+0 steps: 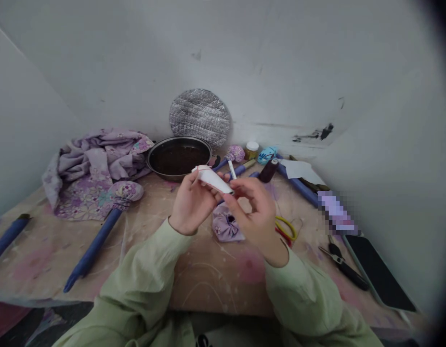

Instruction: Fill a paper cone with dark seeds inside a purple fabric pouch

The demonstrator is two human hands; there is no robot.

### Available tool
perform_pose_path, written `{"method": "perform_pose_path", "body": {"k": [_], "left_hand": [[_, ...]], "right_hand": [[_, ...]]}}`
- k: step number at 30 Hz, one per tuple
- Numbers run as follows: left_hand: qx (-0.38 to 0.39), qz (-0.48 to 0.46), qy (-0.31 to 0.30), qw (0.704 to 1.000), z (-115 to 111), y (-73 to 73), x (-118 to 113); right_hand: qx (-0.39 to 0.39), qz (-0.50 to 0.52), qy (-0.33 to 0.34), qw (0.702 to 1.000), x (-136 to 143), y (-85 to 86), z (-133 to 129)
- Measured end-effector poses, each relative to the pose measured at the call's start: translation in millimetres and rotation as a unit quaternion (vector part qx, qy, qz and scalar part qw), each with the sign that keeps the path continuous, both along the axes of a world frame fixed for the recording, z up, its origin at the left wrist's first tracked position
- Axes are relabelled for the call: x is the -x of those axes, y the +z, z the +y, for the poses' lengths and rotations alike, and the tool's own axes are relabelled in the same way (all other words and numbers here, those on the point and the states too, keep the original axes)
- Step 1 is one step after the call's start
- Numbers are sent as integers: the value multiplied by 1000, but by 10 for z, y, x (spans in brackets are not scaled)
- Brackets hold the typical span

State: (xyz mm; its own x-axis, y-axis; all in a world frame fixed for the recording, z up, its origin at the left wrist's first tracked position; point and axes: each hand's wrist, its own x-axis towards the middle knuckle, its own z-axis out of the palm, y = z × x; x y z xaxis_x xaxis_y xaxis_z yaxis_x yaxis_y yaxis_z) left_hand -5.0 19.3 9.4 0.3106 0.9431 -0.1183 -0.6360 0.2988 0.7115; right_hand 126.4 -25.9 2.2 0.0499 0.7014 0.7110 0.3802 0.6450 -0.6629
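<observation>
Above the middle of the table, my left hand (191, 205) is closed around a white rolled cone (213, 180) with a thin red line along it; whether it is paper or cloth I cannot tell. My right hand (258, 205) pinches the narrow end of the cone between thumb and fingers. Beneath the hands lies a gathered purple flowered fabric piece (223, 227) with a dark hole in its centre, partly hidden. A white capped tube (232, 169) stands out just behind the cone. Beside my right wrist is a yellow loop-shaped handle (288, 227).
On the left are crumpled purple fabric (100, 164) and a blue-wrapped stick with a fabric head (96, 241). Behind sit a dark pan (179, 159), a silver disc (200, 115), a jar (251, 150) and a dark thread spool (268, 171). At right lie pliers (347, 270) and a phone (380, 272).
</observation>
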Motion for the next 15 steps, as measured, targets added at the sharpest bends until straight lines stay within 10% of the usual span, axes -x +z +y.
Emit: {"method": "perform_pose_path", "body": {"k": [4, 8, 15], "left_hand": [[-163, 75, 106, 978, -20, -90, -36], [-412, 189, 224, 863, -147, -158, -77], [-616, 247, 148, 733, -299, -170, -52]], "right_hand": [[72, 123, -2, 990, -194, -60, 29], [158, 242, 97, 952, -331, -247, 123], [266, 349, 203, 876, -279, -597, 210]]}}
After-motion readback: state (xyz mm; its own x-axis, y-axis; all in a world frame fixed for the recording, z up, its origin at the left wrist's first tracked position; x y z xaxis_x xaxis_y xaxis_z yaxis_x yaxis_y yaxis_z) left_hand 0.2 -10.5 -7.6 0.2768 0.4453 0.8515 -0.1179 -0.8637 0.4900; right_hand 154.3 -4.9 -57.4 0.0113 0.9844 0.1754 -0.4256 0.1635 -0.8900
